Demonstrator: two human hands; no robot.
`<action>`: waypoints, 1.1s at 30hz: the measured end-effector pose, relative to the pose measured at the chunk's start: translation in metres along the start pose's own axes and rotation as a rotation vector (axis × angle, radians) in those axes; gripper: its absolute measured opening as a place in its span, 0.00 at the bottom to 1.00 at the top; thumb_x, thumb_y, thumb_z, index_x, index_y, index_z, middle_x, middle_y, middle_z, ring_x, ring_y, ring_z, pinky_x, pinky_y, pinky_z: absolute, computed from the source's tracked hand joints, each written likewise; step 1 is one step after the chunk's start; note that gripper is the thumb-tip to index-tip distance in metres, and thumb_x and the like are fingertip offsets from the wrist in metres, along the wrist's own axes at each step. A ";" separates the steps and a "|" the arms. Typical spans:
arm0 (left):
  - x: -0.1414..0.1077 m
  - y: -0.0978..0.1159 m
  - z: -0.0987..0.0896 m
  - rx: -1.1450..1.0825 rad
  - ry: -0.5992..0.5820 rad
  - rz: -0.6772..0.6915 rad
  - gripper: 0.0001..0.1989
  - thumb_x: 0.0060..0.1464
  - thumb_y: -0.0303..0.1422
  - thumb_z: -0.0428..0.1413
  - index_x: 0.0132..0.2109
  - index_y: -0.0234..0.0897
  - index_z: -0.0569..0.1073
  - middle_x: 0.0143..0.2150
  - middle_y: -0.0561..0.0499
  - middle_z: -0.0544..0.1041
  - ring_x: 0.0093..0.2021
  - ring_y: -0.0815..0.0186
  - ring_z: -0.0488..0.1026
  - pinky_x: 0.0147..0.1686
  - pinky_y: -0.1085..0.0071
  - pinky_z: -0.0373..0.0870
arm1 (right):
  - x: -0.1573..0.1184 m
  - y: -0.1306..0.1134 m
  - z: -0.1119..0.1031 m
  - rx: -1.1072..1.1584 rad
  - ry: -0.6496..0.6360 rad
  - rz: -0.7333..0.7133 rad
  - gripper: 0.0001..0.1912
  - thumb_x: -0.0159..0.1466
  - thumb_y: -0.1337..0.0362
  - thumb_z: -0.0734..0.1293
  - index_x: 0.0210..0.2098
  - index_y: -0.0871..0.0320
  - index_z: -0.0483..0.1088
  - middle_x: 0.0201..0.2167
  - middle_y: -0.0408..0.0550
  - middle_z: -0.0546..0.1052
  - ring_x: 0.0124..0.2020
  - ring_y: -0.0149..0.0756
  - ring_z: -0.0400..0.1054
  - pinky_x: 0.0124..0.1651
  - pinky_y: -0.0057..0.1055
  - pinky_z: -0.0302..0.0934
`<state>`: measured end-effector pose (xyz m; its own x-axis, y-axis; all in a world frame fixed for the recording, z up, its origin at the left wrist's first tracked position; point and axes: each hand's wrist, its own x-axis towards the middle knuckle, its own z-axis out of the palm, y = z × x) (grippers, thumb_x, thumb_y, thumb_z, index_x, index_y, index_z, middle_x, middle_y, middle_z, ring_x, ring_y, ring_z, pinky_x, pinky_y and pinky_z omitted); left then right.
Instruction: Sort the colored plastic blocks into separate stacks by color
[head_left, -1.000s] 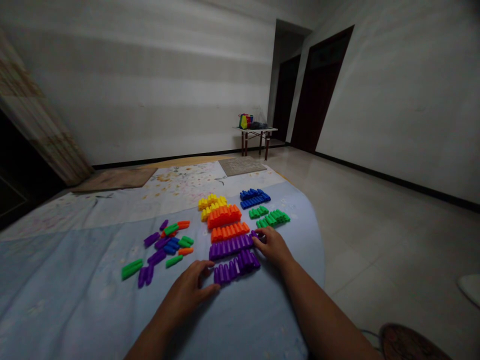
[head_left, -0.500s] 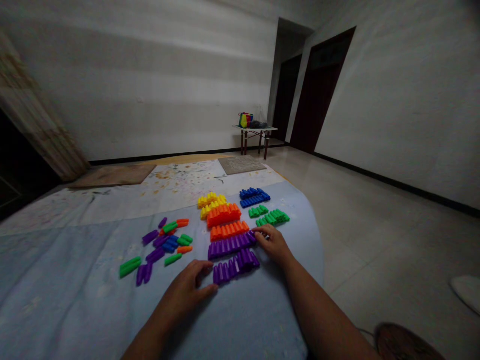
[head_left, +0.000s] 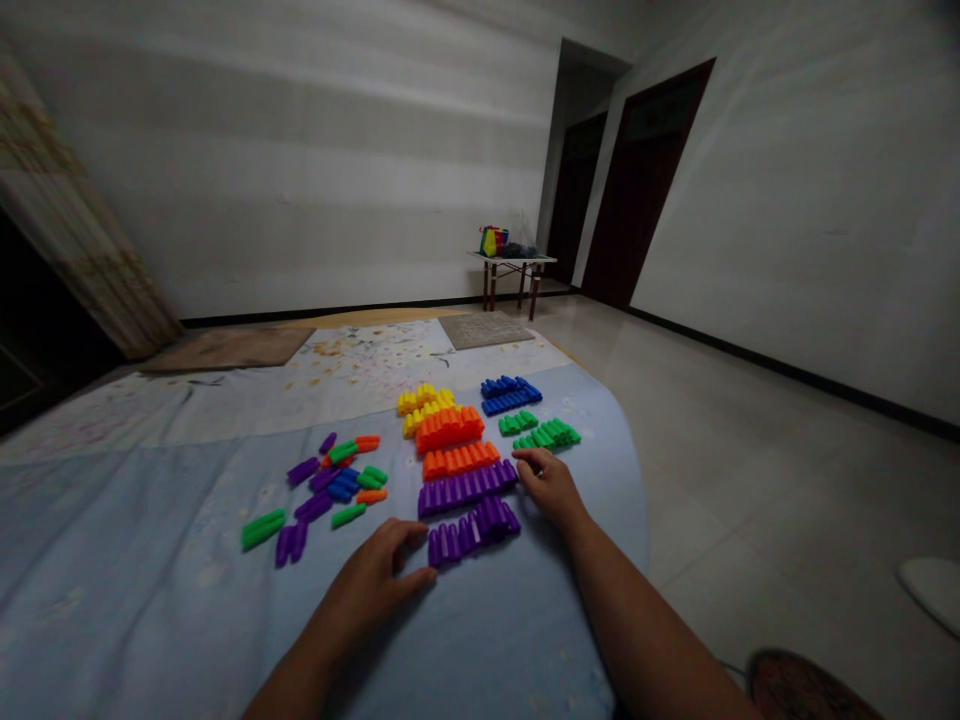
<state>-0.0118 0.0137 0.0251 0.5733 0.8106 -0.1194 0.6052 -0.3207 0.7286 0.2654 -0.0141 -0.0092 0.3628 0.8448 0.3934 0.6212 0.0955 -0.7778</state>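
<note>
Purple rows (head_left: pixel 469 488), two of them, lie one behind the other on the blue cloth (head_left: pixel 187 590). The left hand (head_left: pixel 379 570) is spread, thumb and fingers apart around the near row's left end. The right hand (head_left: pixel 551 490) is loosely curled, thumb and fingers parted, just beside the far row's right end; contact cannot be told for either. Beyond sit orange rows (head_left: pixel 450 430), green rows (head_left: pixel 553 434), blue rows (head_left: pixel 512 402) and yellow rows (head_left: pixel 425 418). Loose pieces (head_left: pixel 264 530) are scattered at left.

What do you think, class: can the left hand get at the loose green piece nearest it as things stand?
Probably yes: the left hand appears to hold nothing, and blue cloth shows between it and the green piece.
</note>
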 end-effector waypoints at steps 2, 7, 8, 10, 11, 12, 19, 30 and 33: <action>-0.001 0.002 -0.001 0.010 0.004 0.008 0.21 0.42 0.41 0.57 0.45 0.38 0.70 0.41 0.49 0.72 0.38 0.61 0.69 0.38 0.67 0.64 | -0.001 -0.001 0.000 -0.037 -0.029 0.000 0.13 0.58 0.63 0.61 0.38 0.61 0.73 0.33 0.50 0.74 0.30 0.34 0.68 0.35 0.31 0.63; -0.003 0.006 -0.002 0.030 -0.001 0.012 0.20 0.43 0.40 0.56 0.44 0.38 0.71 0.40 0.49 0.72 0.37 0.62 0.68 0.38 0.68 0.64 | -0.002 0.000 0.002 -0.040 -0.087 0.011 0.11 0.58 0.64 0.62 0.37 0.59 0.73 0.31 0.47 0.74 0.27 0.31 0.67 0.33 0.29 0.63; -0.003 0.006 -0.001 0.035 -0.004 0.012 0.20 0.43 0.41 0.56 0.44 0.38 0.71 0.40 0.50 0.72 0.37 0.62 0.68 0.37 0.68 0.64 | -0.002 0.000 0.002 -0.037 -0.089 0.013 0.11 0.58 0.64 0.62 0.37 0.59 0.73 0.31 0.47 0.74 0.27 0.31 0.67 0.33 0.29 0.63; -0.002 0.004 0.000 0.040 -0.001 0.013 0.20 0.43 0.41 0.56 0.44 0.38 0.71 0.40 0.50 0.72 0.37 0.62 0.69 0.37 0.68 0.64 | -0.001 -0.001 0.002 -0.034 -0.090 0.011 0.10 0.57 0.64 0.63 0.37 0.59 0.73 0.30 0.46 0.74 0.26 0.31 0.67 0.32 0.28 0.63; -0.001 0.003 0.000 0.039 0.004 0.016 0.20 0.43 0.41 0.56 0.44 0.38 0.71 0.41 0.50 0.72 0.37 0.62 0.69 0.38 0.68 0.63 | -0.002 -0.002 0.001 -0.034 -0.092 0.007 0.10 0.57 0.64 0.63 0.36 0.59 0.73 0.30 0.47 0.74 0.26 0.31 0.66 0.32 0.28 0.63; -0.001 0.003 0.001 0.037 0.010 0.019 0.20 0.43 0.41 0.56 0.44 0.38 0.71 0.41 0.49 0.72 0.38 0.62 0.69 0.38 0.68 0.63 | -0.002 -0.003 0.001 -0.036 -0.094 0.003 0.10 0.57 0.64 0.63 0.36 0.59 0.73 0.30 0.47 0.74 0.26 0.31 0.66 0.32 0.28 0.63; -0.003 0.006 0.000 0.055 -0.002 0.014 0.20 0.43 0.41 0.55 0.45 0.38 0.71 0.40 0.50 0.72 0.37 0.62 0.68 0.37 0.68 0.63 | -0.002 -0.002 0.001 -0.052 -0.077 0.017 0.12 0.58 0.62 0.62 0.37 0.61 0.73 0.31 0.48 0.74 0.27 0.32 0.67 0.33 0.30 0.63; -0.002 0.008 0.004 0.102 0.041 0.032 0.23 0.43 0.41 0.56 0.48 0.41 0.69 0.43 0.49 0.71 0.41 0.60 0.68 0.41 0.66 0.63 | -0.001 -0.005 -0.002 -0.059 0.066 -0.009 0.14 0.60 0.59 0.60 0.36 0.60 0.73 0.30 0.49 0.75 0.28 0.34 0.67 0.34 0.31 0.62; -0.001 0.007 0.005 0.115 0.039 0.054 0.20 0.44 0.41 0.55 0.46 0.42 0.70 0.42 0.50 0.71 0.41 0.60 0.68 0.42 0.66 0.62 | -0.001 -0.006 -0.002 -0.041 0.060 -0.021 0.13 0.60 0.60 0.60 0.36 0.60 0.73 0.30 0.49 0.75 0.27 0.34 0.66 0.34 0.31 0.62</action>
<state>-0.0055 0.0081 0.0274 0.5861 0.8084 -0.0542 0.6350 -0.4167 0.6505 0.2628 -0.0164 -0.0036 0.3901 0.8093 0.4391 0.6562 0.0902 -0.7492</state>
